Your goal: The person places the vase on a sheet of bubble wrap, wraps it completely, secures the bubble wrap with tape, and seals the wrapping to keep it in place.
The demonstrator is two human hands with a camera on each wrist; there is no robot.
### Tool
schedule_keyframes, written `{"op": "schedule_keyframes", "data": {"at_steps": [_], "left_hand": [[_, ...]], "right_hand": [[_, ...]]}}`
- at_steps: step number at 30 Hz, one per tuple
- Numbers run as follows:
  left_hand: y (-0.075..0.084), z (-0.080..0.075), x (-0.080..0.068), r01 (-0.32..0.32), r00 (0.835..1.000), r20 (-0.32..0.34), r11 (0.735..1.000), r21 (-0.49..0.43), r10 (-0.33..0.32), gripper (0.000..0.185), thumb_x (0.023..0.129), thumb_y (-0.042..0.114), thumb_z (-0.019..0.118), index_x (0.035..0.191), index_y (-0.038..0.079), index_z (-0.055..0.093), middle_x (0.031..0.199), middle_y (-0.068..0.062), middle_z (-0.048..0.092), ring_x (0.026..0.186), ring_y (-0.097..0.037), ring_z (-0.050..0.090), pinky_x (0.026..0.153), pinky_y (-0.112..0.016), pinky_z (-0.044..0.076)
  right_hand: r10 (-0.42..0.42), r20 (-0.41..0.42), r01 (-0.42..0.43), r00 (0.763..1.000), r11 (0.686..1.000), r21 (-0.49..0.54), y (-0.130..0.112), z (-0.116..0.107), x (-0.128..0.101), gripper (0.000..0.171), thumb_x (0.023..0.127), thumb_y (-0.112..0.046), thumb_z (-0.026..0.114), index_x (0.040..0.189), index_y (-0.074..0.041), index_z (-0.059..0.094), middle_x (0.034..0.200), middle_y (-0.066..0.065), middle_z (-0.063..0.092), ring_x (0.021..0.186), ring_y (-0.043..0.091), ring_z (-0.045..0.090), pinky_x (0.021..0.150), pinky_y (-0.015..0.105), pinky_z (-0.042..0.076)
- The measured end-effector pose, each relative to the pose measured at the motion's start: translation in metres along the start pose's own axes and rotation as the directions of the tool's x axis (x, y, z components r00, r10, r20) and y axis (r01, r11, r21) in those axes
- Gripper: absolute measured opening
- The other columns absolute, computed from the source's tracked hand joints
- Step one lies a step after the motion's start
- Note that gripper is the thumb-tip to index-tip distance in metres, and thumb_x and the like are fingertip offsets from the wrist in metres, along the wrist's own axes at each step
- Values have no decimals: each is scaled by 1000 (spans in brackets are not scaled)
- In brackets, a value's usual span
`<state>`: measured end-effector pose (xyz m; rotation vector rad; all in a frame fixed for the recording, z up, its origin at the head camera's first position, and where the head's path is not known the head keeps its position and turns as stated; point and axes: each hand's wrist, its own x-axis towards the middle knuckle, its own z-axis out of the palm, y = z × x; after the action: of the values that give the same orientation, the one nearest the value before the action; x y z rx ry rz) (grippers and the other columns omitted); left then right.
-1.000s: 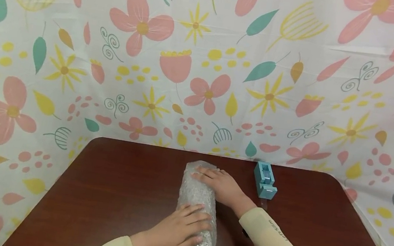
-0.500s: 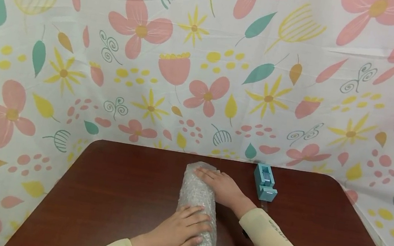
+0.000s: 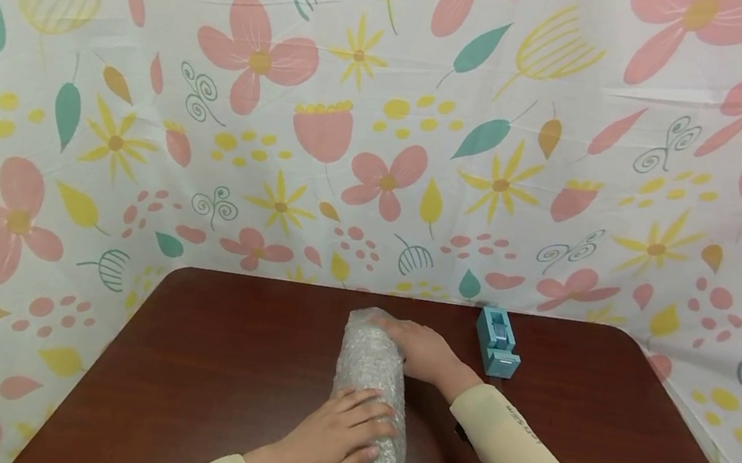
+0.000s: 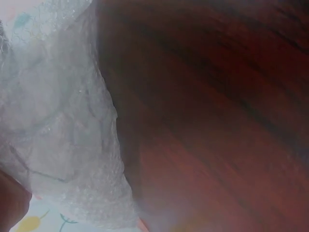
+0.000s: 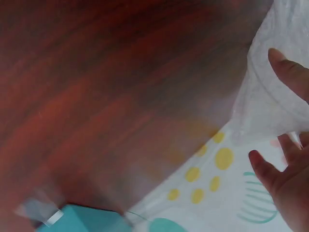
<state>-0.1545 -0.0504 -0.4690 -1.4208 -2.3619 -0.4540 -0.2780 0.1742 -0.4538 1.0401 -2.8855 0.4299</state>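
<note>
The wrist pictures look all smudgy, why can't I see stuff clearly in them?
Left wrist view: too close, so the bubble wrap roll and table blur. Right wrist view: the same, with soft fingers and tape dispenser. Head view: sharp, evenly lit.

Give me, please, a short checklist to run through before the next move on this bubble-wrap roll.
1. Left hand rests flat on the near part of the bubble-wrap roll: ok.
2. Right hand rests on the roll's far end: ok.
3. Roll lies fully on the table: ok.
4. Tape dispenser stands apart, right of the right hand: ok.
5. Loose edge of the wrap tucked under: cannot tell.
6. Tape strip ready at the dispenser: cannot tell.
</note>
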Motion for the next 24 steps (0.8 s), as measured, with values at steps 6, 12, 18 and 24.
{"op": "schedule_keyframes", "data": {"at_steps": [6,12,18,24], "left_hand": [[2,2,1,-2,999,-38,1000,21,2,26,109,31,44,129,28,61,140,6,61,140,-22,53,109,-46,49],[2,2,1,11,999,-41,1000,24,-10,25,108,32,47,129,28,61,140,7,61,141,-21,53,110,-45,48],[4,2,1,14,999,-40,999,29,-13,25,107,31,49,129,28,61,141,6,61,141,-21,52,111,-44,48],[5,5,-1,17,998,-69,998,57,-13,24,107,31,50,128,28,61,140,6,61,139,-21,53,109,-43,49]], "right_hand": [[129,-26,-128,991,990,64,0,5,-5,84,83,-16,84,154,0,41,155,24,48,142,43,49,110,61,46],[319,-57,-312,946,944,104,-1,9,-12,94,81,-14,86,157,4,33,164,26,34,152,45,33,116,62,40],[438,-86,-391,895,862,323,-2,10,-35,80,88,-12,78,154,6,35,161,32,34,148,51,34,116,63,39],[550,-120,-423,827,748,512,-5,-7,-77,49,100,-22,66,141,1,53,143,26,58,131,43,57,107,55,51]]}}
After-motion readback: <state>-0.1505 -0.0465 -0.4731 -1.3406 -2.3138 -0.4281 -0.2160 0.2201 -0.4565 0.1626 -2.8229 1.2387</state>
